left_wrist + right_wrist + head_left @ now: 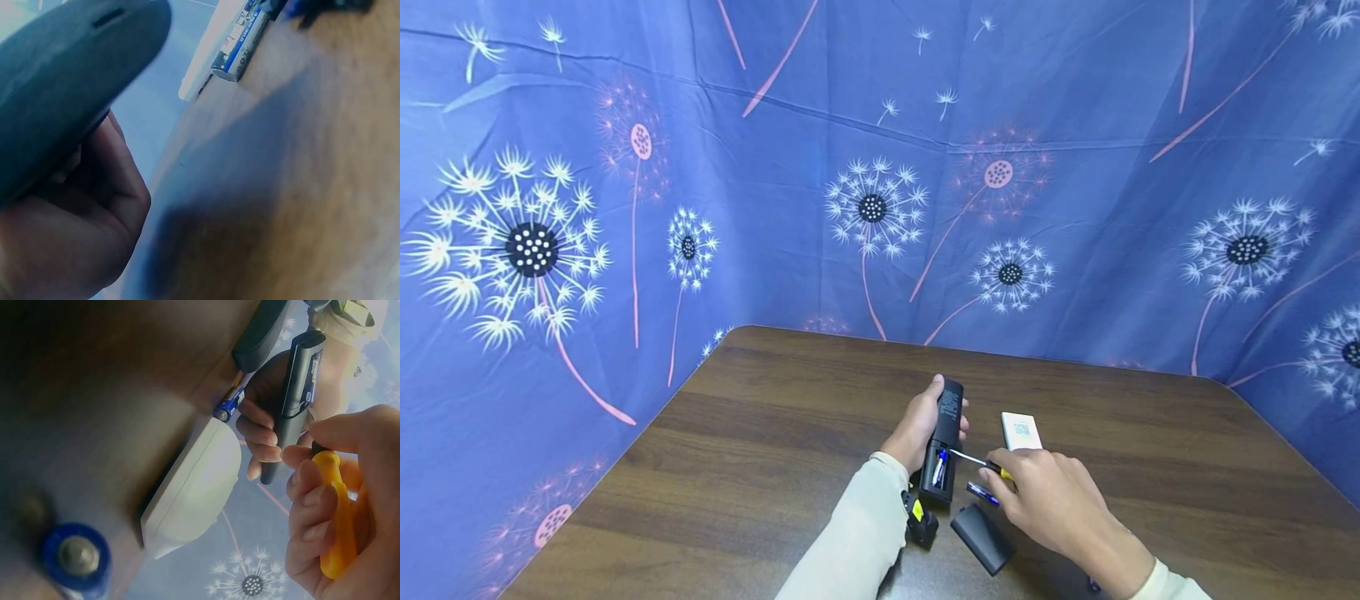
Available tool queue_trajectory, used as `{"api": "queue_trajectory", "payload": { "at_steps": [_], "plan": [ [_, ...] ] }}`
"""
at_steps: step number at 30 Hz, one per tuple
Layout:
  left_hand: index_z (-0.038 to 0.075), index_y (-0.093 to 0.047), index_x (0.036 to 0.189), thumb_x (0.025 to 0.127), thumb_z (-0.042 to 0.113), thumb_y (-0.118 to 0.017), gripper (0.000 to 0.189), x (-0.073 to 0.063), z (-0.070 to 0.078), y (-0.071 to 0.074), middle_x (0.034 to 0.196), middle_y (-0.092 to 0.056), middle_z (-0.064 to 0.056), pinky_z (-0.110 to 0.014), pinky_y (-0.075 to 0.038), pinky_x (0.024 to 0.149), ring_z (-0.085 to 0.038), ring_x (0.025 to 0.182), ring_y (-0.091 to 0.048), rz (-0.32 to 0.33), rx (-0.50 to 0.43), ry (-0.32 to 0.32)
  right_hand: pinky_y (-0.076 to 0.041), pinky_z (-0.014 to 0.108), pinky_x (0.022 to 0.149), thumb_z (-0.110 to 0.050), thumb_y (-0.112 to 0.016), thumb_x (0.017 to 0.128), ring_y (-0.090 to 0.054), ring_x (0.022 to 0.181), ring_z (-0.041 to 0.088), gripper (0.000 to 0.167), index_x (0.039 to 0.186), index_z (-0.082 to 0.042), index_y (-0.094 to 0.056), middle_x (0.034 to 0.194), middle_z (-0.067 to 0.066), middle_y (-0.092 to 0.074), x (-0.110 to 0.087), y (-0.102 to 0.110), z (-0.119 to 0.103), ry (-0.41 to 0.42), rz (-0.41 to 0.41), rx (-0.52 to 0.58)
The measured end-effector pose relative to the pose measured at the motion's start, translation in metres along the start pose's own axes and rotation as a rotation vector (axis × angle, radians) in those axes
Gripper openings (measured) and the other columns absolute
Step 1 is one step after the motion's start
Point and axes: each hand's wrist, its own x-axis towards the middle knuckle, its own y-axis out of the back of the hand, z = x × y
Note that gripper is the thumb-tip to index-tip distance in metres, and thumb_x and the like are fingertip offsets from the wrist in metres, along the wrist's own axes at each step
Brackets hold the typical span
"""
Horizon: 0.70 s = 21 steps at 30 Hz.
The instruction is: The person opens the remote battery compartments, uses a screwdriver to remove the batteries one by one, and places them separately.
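My left hand (917, 429) grips a black remote control (950, 408) with its back facing up and its battery compartment uncovered. Inside the compartment lies a blue-and-silver battery (940, 468). A screwdriver (970, 457) with a yellow handle is held in my right hand (1052, 496), fingers wrapped round the handle. Its metal shaft reaches left to the upper end of the compartment, by the battery's end; whether the tip touches the battery is too small to tell. In the right wrist view the screwdriver's yellow handle (337, 519) shows within the curled fingers.
On the brown wooden table (760, 433) lie a loose blue battery (982, 492) and a black battery cover (982, 537). Beyond the right hand sits a white box-like object (1021, 431). Another battery (76, 556) appears close to the right wrist camera. A patterned blue cloth (775, 208) hangs behind.
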Motion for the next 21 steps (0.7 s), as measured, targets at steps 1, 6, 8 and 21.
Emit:
{"api": "queue_trajectory", "payload": {
  "at_steps": [1, 6, 8, 21],
  "plan": [
    [-0.006, -0.057, 0.132, 0.105, 0.056, -0.031, 0.073, -0.0003, 0.0000, -0.0003, 0.075, -0.063, -0.006, -0.026, -0.051, 0.059, -0.015, 0.062, -0.060, 0.001, 0.007, 0.001, -0.032, 0.027, 0.042, -0.036, -0.073, 0.091, -0.041, 0.050, 0.002, 0.011, 0.091, -0.025, -0.072, 0.063, -0.019, -0.051, 0.0002, -0.0003, 0.0002, -0.001, -0.001, -0.001],
    [-0.003, -0.060, 0.130, 0.105, 0.058, -0.031, 0.072, 0.0000, 0.0000, -0.0012, 0.077, -0.064, -0.007, -0.027, -0.052, 0.060, -0.015, 0.063, -0.061, 0.001, 0.035, 0.002, -0.033, 0.027, 0.043, -0.035, -0.074, 0.090, -0.041, 0.050, 0.002, 0.011, 0.090, -0.025, -0.072, 0.063, -0.019, -0.052, 0.0021, -0.0030, -0.0003, 0.017, 0.022, -0.004],
    [-0.003, -0.060, 0.130, 0.104, 0.059, -0.031, 0.073, 0.0000, -0.0001, -0.0013, 0.077, -0.064, -0.007, -0.027, -0.052, 0.061, -0.015, 0.064, -0.061, -0.004, 0.036, 0.005, -0.033, 0.027, 0.043, -0.035, -0.075, 0.090, -0.041, 0.050, 0.002, 0.011, 0.090, -0.024, -0.072, 0.064, -0.019, -0.053, 0.0026, -0.0040, -0.0008, 0.027, 0.028, -0.002],
    [-0.007, -0.057, 0.132, 0.106, 0.056, -0.030, 0.072, 0.0006, 0.0011, -0.0023, 0.074, -0.062, -0.006, -0.026, -0.051, 0.058, -0.014, 0.059, -0.059, -0.008, -0.006, 0.018, -0.035, 0.028, 0.042, -0.033, -0.077, 0.087, -0.041, 0.049, 0.001, 0.009, 0.086, -0.027, -0.070, 0.063, -0.021, -0.051, 0.0001, -0.0066, 0.0003, 0.063, 0.078, 0.004]
  ]
}}
